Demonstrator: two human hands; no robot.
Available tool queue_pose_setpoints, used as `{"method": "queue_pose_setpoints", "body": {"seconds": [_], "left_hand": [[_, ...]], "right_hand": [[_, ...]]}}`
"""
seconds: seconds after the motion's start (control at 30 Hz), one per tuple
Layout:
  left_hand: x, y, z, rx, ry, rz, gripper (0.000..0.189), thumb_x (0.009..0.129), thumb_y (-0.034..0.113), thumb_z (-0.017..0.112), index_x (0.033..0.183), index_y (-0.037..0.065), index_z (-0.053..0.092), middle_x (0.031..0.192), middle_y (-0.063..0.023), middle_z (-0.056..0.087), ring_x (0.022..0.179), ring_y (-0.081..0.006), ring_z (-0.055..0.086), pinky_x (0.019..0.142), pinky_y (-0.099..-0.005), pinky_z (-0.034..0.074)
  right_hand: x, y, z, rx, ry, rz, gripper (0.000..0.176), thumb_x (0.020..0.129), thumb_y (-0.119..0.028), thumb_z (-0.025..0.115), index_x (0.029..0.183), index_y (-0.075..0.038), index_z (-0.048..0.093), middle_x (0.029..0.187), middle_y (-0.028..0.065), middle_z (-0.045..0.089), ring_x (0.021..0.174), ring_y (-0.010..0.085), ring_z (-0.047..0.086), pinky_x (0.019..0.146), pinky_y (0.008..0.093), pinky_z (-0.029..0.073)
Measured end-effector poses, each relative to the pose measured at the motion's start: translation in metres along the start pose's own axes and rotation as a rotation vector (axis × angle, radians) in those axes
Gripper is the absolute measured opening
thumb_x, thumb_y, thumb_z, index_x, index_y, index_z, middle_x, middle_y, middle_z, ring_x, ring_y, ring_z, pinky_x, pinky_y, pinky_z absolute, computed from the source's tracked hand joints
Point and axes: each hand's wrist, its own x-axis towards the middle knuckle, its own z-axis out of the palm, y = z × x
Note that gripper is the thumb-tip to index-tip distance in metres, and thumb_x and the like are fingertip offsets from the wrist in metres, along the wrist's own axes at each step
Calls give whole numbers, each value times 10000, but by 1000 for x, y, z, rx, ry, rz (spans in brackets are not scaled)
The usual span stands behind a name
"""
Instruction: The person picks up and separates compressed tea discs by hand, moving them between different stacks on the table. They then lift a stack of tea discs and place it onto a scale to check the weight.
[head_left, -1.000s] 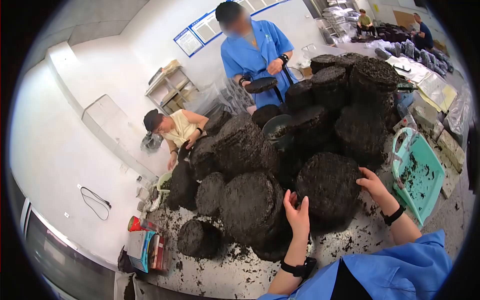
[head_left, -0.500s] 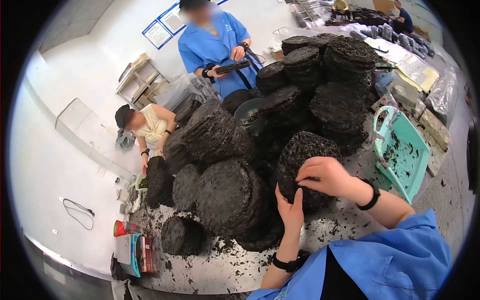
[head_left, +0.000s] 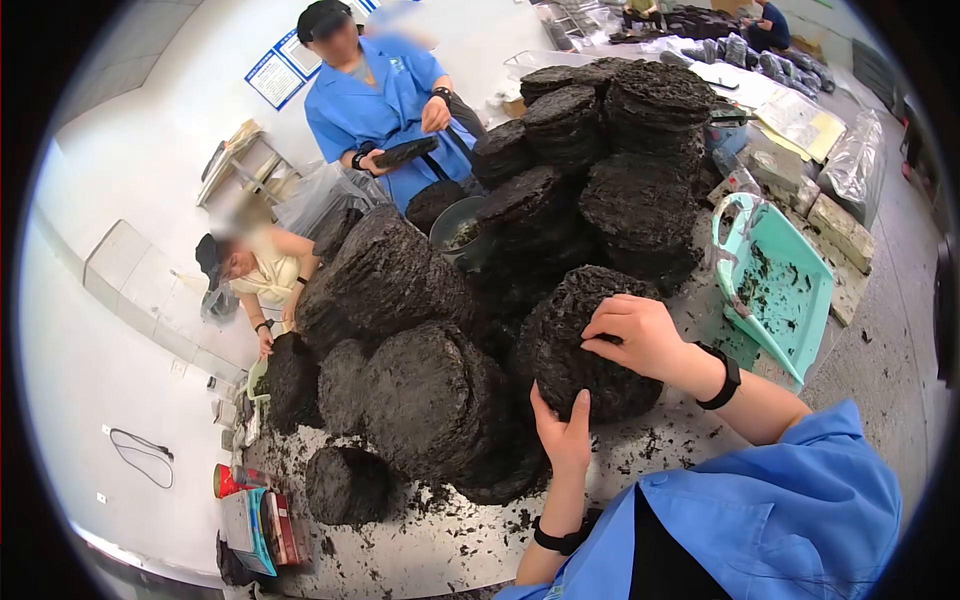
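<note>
A round, black, rough-surfaced cake of what looks like dried seaweed (head_left: 570,300) stands tilted toward me at the table's near side. My left hand (head_left: 563,428) grips its lower edge, thumb in front and fingers partly behind it. Over the cake's face, my right hand (head_left: 632,340) is closed in a pinch, fingertips at the dark surface; whatever lies between them is too small to make out. Stacks of similar seaweed cakes (head_left: 425,400) rise just left of my hands, and more are piled high behind (head_left: 640,210).
A turquoise scoop-shaped tray (head_left: 812,300) with dark scraps lies at right. Black crumbs litter the metal table (head_left: 420,560). A bowl (head_left: 455,225) sits among the stacks. Across the table, a person in blue (head_left: 385,120) holds a cake; another person (head_left: 270,270) works at left.
My view has shifted slightly, so most things sit further left. My right hand still pinches at the cake's face, and my left hand keeps hold of the lower edge.
</note>
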Motion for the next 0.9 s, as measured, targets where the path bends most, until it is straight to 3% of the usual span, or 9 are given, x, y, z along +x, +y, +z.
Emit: {"method": "queue_pose_setpoints", "body": {"seconds": [0.27, 0.4, 0.47, 0.5, 0.57, 0.67, 0.7, 0.83, 0.9], "left_hand": [[-5, -3, -7, 102, 22, -6, 621, 905, 49, 640, 1410, -68, 298, 1295, -159, 499, 1155, -195, 497, 1015, -321, 393], [6, 4, -17, -250, 37, -207, 548, 940, 78, 531, 1435, -9, 310, 1347, -132, 474, 1215, -220, 475, 1058, -367, 372], [10, 4, -24, -516, -12, -317, 537, 926, 82, 429, 1453, 64, 323, 1398, -87, 450, 1284, -245, 433, 1094, -413, 339], [12, -1, -27, -519, -10, -320, 537, 926, 82, 429, 1453, 64, 323, 1398, -87, 450, 1284, -245, 433, 1094, -413, 339], [16, -9, -28, -697, -60, -324, 545, 919, 74, 414, 1456, 67, 321, 1409, -88, 446, 1298, -245, 423, 1097, -411, 333], [18, -12, -19, -756, -102, -318, 545, 927, 96, 430, 1458, 63, 316, 1425, -99, 435, 1310, -251, 415, 1102, -429, 327], [20, -10, -12, -767, -121, -320, 545, 927, 96, 430, 1458, 63, 316, 1425, -99, 435, 1310, -251, 415, 1102, -429, 327], [24, 7, 4, -468, -92, -295, 589, 937, 190, 497, 1454, 4, 283, 1476, -165, 359, 1357, -308, 359, 1140, -463, 261], [27, 12, 3, 752, 18, 371, 712, 921, 182, 572, 1479, -47, 194, 1535, -225, 228, 1427, -353, 231, 1167, -461, 176]], "right_hand": [[-4, 3, 4, -35, -99, 59, 81, 774, -138, 696, 804, -69, 667, 794, 53, 623, 771, 271, 638, 652, 365, 518], [-33, 37, -56, 879, -132, 502, 112, 906, -128, 633, 951, -25, 635, 862, 33, 635, 767, 167, 618, 684, 297, 497], [-57, 75, -82, 1983, 124, 342, 233, 989, -274, 488, 1038, -66, 581, 939, 35, 622, 867, 162, 608, 749, 304, 496], [-62, 87, -99, 2066, 115, 238, 267, 1003, -309, 455, 1020, -81, 592, 1010, 33, 618, 940, 165, 591, 782, 306, 491], [-84, 87, -113, 1487, 375, 700, 295, 999, -345, 458, 1039, -89, 598, 1061, 38, 619, 952, 172, 591, 798, 323, 489], [-103, 66, -68, 860, 253, 893, 322, 979, -383, 490, 1049, -92, 606, 1059, 50, 637, 937, 198, 614, 817, 371, 493], [-120, 77, -52, 1097, 176, 998, 338, 963, -374, 510, 1102, -77, 593, 1098, 66, 636, 967, 217, 618, 841, 401, 490], [-108, 66, -23, 1661, 144, 1116, 421, 933, -297, 538, 1263, -38, 520, 1215, 99, 611, 1068, 263, 606, 891, 444, 484], [-96, 57, -19, 1647, 151, 1085, 439, 928, -274, 537, 1291, -32, 495, 1242, 104, 600, 1090, 267, 599, 905, 432, 484]]}}
